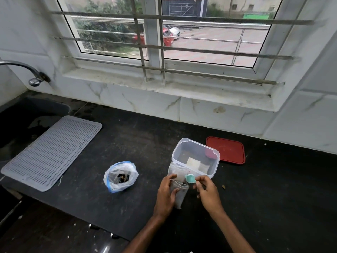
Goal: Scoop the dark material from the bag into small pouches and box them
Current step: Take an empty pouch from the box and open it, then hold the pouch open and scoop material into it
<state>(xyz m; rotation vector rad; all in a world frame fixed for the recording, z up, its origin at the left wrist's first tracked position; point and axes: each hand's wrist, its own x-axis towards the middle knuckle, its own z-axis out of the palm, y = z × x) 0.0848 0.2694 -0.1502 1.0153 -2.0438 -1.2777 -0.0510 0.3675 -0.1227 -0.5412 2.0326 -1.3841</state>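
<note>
Left hand (166, 193) grips a small pouch (179, 190), near centre of counter (145, 143). Right hand (207, 191) pinches teal scoop (189, 178) at pouch mouth. Bag (120, 177) left; clear box (196, 157) just behind.

Both bare forearms reach forward from the lower edge, converging. The left hand (166, 193) stands on its edge, palm facing right, thumb and fingers (172, 177) curled in a clasp. The right hand (207, 191) sits just beside it, palm down, fingertips pinched together toward the left.
</note>
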